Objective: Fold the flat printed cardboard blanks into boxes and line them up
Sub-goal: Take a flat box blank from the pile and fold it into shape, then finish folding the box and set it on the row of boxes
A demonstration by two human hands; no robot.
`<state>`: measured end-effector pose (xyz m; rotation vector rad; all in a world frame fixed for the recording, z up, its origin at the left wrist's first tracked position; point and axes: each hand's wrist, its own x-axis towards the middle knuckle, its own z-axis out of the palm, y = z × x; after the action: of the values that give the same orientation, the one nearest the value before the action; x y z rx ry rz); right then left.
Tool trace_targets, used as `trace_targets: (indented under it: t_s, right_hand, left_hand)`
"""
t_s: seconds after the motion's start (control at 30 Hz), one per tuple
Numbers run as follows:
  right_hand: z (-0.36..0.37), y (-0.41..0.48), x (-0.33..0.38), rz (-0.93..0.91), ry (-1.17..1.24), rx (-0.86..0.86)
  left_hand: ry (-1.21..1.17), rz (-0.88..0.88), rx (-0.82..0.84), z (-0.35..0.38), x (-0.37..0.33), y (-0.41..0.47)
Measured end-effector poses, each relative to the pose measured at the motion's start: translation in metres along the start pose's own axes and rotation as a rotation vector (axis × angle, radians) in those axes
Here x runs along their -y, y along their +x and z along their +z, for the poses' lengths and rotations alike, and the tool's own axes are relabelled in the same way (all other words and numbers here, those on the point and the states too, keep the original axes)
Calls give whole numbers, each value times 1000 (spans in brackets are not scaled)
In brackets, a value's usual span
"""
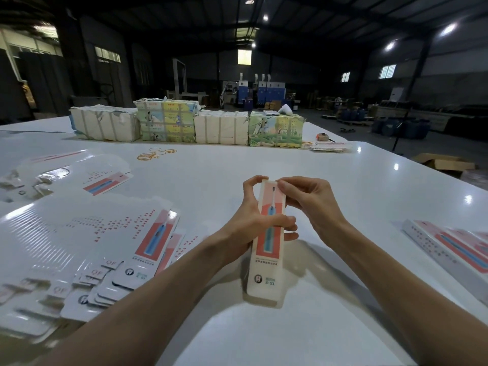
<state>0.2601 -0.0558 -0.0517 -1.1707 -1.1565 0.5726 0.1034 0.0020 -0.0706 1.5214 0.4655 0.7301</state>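
Hands (253,220) (309,199) hold box (269,249), fingers curled.

— How is the light on your feed?
— Dim hall. I get cold lamps (448,29) high on the right and pale windows (107,54) on the left; the glossy table (343,175) throws them back as small hot spots.
— Shadows?
— Soft grey ones under the arms (158,286).
— Sharpness?
— The box (269,233) mid-frame is fairly crisp. The blanks (66,233) at lower left smear and glare, and I see the edges bow.
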Motion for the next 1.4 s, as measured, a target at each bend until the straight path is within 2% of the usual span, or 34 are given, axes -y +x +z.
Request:
trace_targets:
  t_s: [0.1, 0.27, 0.43, 0.5, 0.57, 0.63, 0.77, 0.83, 0.93, 1.07, 1.13, 1.4]
  right_hand:
    - [-3, 2, -8, 10, -34, 7]
    - [6, 0, -14, -140, -387, -43]
    - [25, -15, -15, -185, -654, 120]
    - [29, -18, -7, -149, -656, 149]
    - [28, -20, 4, -120, -673, 162]
    - [24, -23, 13, -169, -803, 156]
    - [-6, -33, 22, -236, -1003, -3]
    - [-36, -40, 24, -155, -1104, -64]
    - [-88, -55, 21, 69, -1239, -110]
    - [-143, -79, 15, 234, -1470, -195]
    - [-161, -89, 13, 286, -1642, -173]
    - [-177, -105, 26, 372, -1686, -206]
  left_hand:
    - [-11, -11, -22, 3, 3, 1]
    - [-201, 17, -176, 3, -1, 6]
    - [-524, 45, -255, 0, -9, 0]
    - [-574, 47, -250, 0, -12, -2]
    - [-547, 37, -206, 2, -13, -4]
    - [-499, 2, -137, 3, -11, -4]
    - [-92, -32, -23, 6, -7, -4]
    - [83, -28, 8, 5, -3, -7]
    - [280, 22, 33, 3, 1, -11]
    - [343, 35, 81, 6, -1, -14]
    - [342, 33, 105, 7, 1, -13]
    - [417, 60, 134, 3, 8, -8]
